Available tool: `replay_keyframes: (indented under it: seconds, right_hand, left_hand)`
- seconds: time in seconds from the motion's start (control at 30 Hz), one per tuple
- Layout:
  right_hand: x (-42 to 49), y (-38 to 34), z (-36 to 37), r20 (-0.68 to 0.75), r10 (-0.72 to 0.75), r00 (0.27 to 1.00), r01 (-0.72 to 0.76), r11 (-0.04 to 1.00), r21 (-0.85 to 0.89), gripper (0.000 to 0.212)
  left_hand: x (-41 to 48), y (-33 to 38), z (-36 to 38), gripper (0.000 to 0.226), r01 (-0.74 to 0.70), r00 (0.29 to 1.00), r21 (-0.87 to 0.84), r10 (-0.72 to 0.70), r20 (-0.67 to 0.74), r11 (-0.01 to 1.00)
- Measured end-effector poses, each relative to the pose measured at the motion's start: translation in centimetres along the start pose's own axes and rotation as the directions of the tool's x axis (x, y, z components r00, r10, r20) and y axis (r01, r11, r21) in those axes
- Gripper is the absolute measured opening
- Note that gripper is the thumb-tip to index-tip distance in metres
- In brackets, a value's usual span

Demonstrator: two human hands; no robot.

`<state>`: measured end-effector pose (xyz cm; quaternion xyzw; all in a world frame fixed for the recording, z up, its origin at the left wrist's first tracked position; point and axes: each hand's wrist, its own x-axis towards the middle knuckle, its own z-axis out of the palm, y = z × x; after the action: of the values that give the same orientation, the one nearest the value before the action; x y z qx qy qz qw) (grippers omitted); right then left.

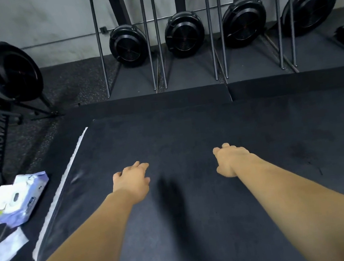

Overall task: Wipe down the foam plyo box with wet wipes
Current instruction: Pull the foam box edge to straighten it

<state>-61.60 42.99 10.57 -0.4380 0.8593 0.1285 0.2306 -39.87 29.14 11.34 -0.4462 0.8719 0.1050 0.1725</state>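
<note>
Head view. At far left a rowing machine [1,73] is cut off by the frame edge and blurred; only part of the lettering on its rail can be read. Below it, on a dark mat, lies a pack of wet wipes [20,200], lilac and white, with its white lid flap raised. The contents cannot be made out. A loose white sheet [4,251] lies just beside the pack, nearer the camera and partly cut off.

The foam plyo box [211,129] fills the middle and right of the frame. Its flat black top faces up, and a white strip [63,186] runs along its left edge. Its right side and near edge run out of frame.

Both hands are over the box top, palms down and well apart. The left hand [132,177] has its fingers spread loosely forward. The right hand [230,158] has its fingers bent loosely downward and foreshortened, closed on nothing. Whether either hand touches the surface cannot be told. A dark smear-like shadow lies between the forearms.

Beyond the box lie two black pads [151,103] set end to end. The floor [66,85] is speckled dark rubber. Four upright rowers [184,31] stand in a metal rack against the grey wall [49,16], with their tops cut off.
</note>
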Motion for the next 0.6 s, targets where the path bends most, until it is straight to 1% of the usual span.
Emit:
replay_keyframes:
  seconds: [0.07, 0.17, 0.33, 0.4, 0.53, 0.6]
  right_hand:
    - [0.2, -0.1, 2.3, -0.014, 0.001, 1.000, -0.001, 1.000, 0.001, 0.051]
    - [0.2, -0.2, 5.5, -0.032, 0.008, 0.999, -0.008, 1.000, 0.006, 0.053]
    - [-0.2, 0.0, 10.4, -0.061, 0.036, 0.997, -0.035, 0.999, 0.023, 0.056]
    - [-1.0, -0.1, 12.2, -0.089, 0.053, 0.995, -0.050, 0.998, 0.034, 0.054]
    - [-3.7, -1.2, 15.6, -0.169, 0.080, 0.982, -0.072, 0.996, 0.056, 0.043]
    - [-5.4, -2.2, 17.0, -0.188, 0.076, 0.979, -0.066, 0.996, 0.057, 0.042]
  left_hand:
    - [-0.1, -0.9, 2.2, 0.051, 0.019, 0.999, -0.008, -0.019, -0.033, 1.000]
    - [-0.2, -2.3, 5.4, 0.049, 0.052, 0.991, -0.047, -0.058, -0.119, 0.998]
    - [-0.9, -5.1, 10.9, 0.048, 0.136, 0.969, -0.099, -0.154, -0.195, 0.986]
    - [-1.6, -6.2, 12.9, 0.049, 0.156, 0.957, -0.116, -0.179, -0.227, 0.981]
    - [-4.5, -7.6, 16.3, 0.051, 0.152, 0.941, -0.147, -0.188, -0.280, 0.977]
    - [-6.6, -8.2, 17.6, 0.051, 0.142, 0.939, -0.172, -0.188, -0.288, 0.975]
